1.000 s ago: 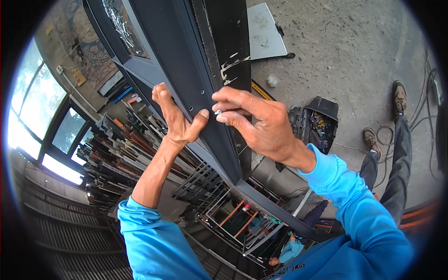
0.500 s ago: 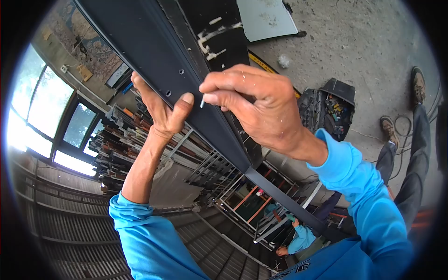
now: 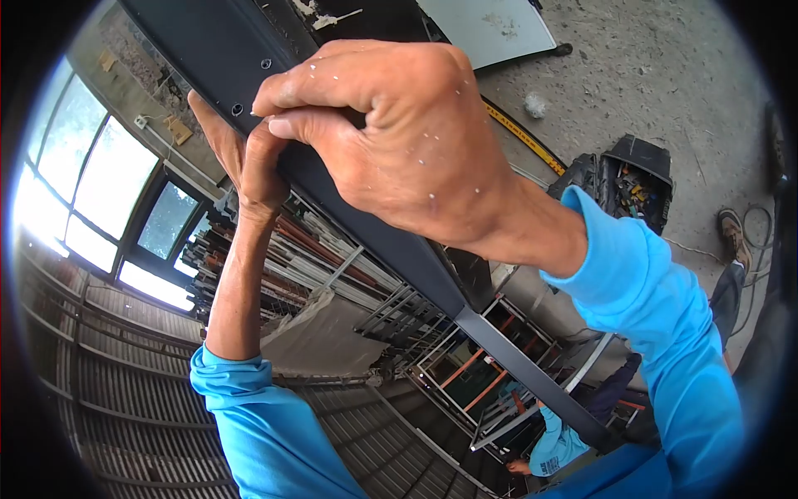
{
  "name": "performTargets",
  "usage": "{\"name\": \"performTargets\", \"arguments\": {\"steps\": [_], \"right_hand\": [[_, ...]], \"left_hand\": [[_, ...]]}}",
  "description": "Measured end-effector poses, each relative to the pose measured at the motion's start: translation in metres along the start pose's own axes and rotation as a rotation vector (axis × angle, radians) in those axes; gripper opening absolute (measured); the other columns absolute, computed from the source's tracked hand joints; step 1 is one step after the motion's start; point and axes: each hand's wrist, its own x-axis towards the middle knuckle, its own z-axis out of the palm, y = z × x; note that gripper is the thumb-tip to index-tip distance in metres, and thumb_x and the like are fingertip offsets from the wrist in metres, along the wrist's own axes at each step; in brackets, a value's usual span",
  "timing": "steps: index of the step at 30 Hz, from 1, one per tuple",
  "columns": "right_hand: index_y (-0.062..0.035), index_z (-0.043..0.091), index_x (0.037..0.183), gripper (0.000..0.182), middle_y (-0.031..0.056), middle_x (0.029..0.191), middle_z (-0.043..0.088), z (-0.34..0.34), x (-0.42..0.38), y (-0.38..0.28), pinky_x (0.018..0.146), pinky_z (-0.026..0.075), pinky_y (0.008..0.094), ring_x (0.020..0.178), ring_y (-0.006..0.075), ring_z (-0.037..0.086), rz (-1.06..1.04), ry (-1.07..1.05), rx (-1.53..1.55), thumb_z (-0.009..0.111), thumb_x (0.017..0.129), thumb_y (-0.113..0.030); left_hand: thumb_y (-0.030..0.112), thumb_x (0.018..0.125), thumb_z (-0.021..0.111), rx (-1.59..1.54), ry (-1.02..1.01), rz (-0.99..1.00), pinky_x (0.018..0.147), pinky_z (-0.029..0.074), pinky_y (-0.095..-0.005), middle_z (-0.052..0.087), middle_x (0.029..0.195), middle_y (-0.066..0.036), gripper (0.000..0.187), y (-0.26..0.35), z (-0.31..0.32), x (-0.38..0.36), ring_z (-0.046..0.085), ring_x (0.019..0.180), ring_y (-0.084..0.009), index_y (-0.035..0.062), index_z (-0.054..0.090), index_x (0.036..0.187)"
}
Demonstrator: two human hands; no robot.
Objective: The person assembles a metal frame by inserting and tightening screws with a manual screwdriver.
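A long dark metal profile (image 3: 349, 216) runs diagonally down the view, with two small holes (image 3: 238, 109) near its upper part. My left hand (image 3: 253, 166) is at the profile's left edge, fingers stretched along its far side, and the thumb is partly hidden behind my right hand. My right hand (image 3: 399, 137) is closed in a pinch just right of the holes, thumb against forefinger. Whatever lies between those fingertips is too small or hidden to make out. White specks dot the back of this hand.
A black bin of small parts (image 3: 636, 187) stands on the concrete floor near a yellow level (image 3: 524, 137) and a pale panel (image 3: 490, 33). Stacked metal bars (image 3: 307, 258) lie beyond the profile. A co-worker's blue sleeve (image 3: 557, 445) and another person's shoe (image 3: 731, 237) show.
My right hand has moved up and left, closer to the holes, and the thin pale piece at its fingertips no longer shows. The view has shifted, and my left thumb is now mostly covered.
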Motion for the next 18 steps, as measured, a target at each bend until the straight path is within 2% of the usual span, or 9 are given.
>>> {"name": "performTargets", "arguments": {"steps": [2,3,4,6,7,9,12,14,18], "right_hand": [[0.0067,0.07,0.086,0.013,0.0206,0.072,0.068,0.002,0.0,0.003,0.06,0.059,0.0312,0.064,0.0278,0.07,-0.006,-0.024,-0.019,0.067,0.08,-0.004],[0.0067,0.07,0.086,0.013,0.0206,0.072,0.068,0.002,0.001,0.004,0.06,0.059,0.0312,0.064,0.0278,0.07,-0.01,-0.024,-0.021,0.067,0.08,-0.004],[0.0067,0.07,0.086,0.013,0.0207,0.071,0.067,0.002,0.003,0.006,0.06,0.059,0.0311,0.063,0.0277,0.07,-0.03,-0.035,-0.036,0.067,0.08,-0.005],[0.0068,0.07,0.086,0.014,0.0211,0.068,0.067,0.003,0.006,0.006,0.059,0.059,0.0307,0.062,0.0273,0.07,-0.063,-0.058,-0.065,0.068,0.08,-0.006],[0.0068,0.07,0.086,0.014,0.0211,0.068,0.067,0.002,0.008,0.007,0.059,0.059,0.0307,0.062,0.0273,0.07,-0.072,-0.062,-0.066,0.068,0.08,-0.006],[0.0067,0.07,0.086,0.015,0.0222,0.07,0.067,0.001,0.009,0.005,0.06,0.059,0.0311,0.064,0.0277,0.07,-0.048,-0.128,-0.09,0.068,0.081,-0.007],[0.0062,0.069,0.082,0.013,0.0209,0.068,0.065,0.004,0.012,0.003,0.058,0.058,0.0319,0.063,0.0267,0.069,-0.047,-0.131,-0.113,0.068,0.08,-0.006],[0.0057,0.068,0.081,0.012,0.0201,0.067,0.064,0.005,0.016,0.0,0.056,0.056,0.0328,0.061,0.0266,0.068,-0.038,-0.164,-0.137,0.068,0.078,-0.006],[0.005,0.066,0.079,0.01,0.0173,0.068,0.061,0.001,0.026,-0.005,0.052,0.053,0.0337,0.06,0.0264,0.064,-0.043,-0.276,-0.242,0.067,0.074,-0.003]], "left_hand": [[0.034,0.073,0.06,-0.317,-0.158,-0.107,0.082,0.047,-0.0377,0.049,0.1,-0.009,0.055,0.026,-0.005,0.002,0.054,0.092,-0.0217,0.0017,0.042,0.114],[0.025,0.084,0.049,-0.966,-0.533,0.036,0.098,0.04,-0.0381,0.048,0.128,-0.016,0.066,0.024,-0.027,0.009,0.052,0.112,-0.0272,-0.0021,0.03,0.142],[0.025,0.084,0.049,-0.965,-0.53,0.045,0.098,0.04,-0.0381,0.048,0.128,-0.016,0.066,0.021,-0.02,0.007,0.052,0.112,-0.0272,-0.0021,0.03,0.142],[0.04,0.073,0.06,-0.032,-0.107,0.093,0.085,0.044,-0.0411,0.047,0.103,-0.01,0.061,0.026,0.001,0.005,0.053,0.094,-0.0243,0.0015,0.043,0.117],[0.04,0.073,0.06,-0.034,-0.098,0.097,0.085,0.044,-0.0411,0.047,0.103,-0.01,0.061,0.027,-0.001,0.007,0.053,0.094,-0.0243,0.0015,0.043,0.117],[0.041,0.073,0.061,-0.323,-0.193,0.066,0.085,0.044,-0.0407,0.046,0.103,-0.01,0.063,0.03,-0.009,0.007,0.052,0.095,-0.0239,0.0011,0.042,0.117],[0.041,0.072,0.063,-0.456,-0.225,0.086,0.084,0.044,-0.04,0.045,0.101,-0.01,0.064,0.032,-0.01,0.007,0.051,0.094,-0.0231,0.0007,0.041,0.117],[0.039,0.072,0.064,-0.359,-0.21,0.105,0.082,0.043,-0.0394,0.044,0.1,-0.01,0.063,-0.003,0.0,0.008,0.049,0.092,-0.0225,0.0007,0.04,0.116],[0.037,0.066,0.068,-0.332,-0.224,0.018,0.083,0.039,-0.0404,0.041,0.099,-0.011,0.066,0.011,-0.002,0.006,0.044,0.092,-0.0246,0.0007,0.041,0.114]]}}
